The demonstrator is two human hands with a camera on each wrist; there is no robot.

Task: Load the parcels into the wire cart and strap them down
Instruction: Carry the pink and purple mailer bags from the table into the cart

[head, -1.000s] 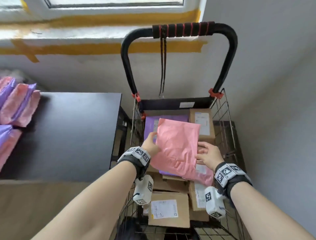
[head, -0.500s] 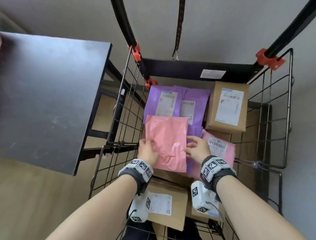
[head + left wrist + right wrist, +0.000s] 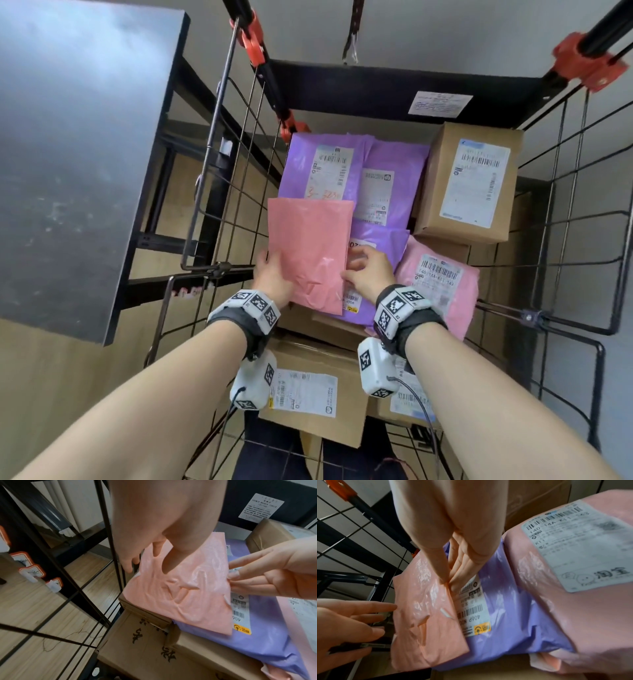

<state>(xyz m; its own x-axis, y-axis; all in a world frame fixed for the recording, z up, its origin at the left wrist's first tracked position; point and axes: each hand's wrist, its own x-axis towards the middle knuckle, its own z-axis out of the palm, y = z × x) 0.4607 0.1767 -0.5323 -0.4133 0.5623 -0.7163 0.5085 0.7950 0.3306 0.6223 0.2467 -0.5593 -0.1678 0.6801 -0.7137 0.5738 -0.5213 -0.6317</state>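
Observation:
A plain pink mailer [image 3: 310, 250] lies low in the wire cart [image 3: 239, 171], on top of purple mailers [image 3: 387, 205] near the cart's left wall. My left hand [image 3: 274, 263] holds its left edge, thumb on top [image 3: 171, 561] and fingers down past the edge. My right hand [image 3: 352, 267] pinches its right edge between thumb and fingertips [image 3: 443, 578]. Under and around it are brown boxes [image 3: 469, 181], a labelled pink mailer [image 3: 442, 284] at the right and a labelled box [image 3: 308, 394] near me.
A black strap [image 3: 352, 37] hangs from the cart handle at the back, its hooked end above the load. Red clamps [image 3: 589, 65] join the handle to the wire walls. A black table [image 3: 78, 137] stands close on the left. Wood floor shows below.
Both hands have lowered the pink mailer into the cart and shifted it left onto the purple mailers. My head has tipped down, so the handle has left the view.

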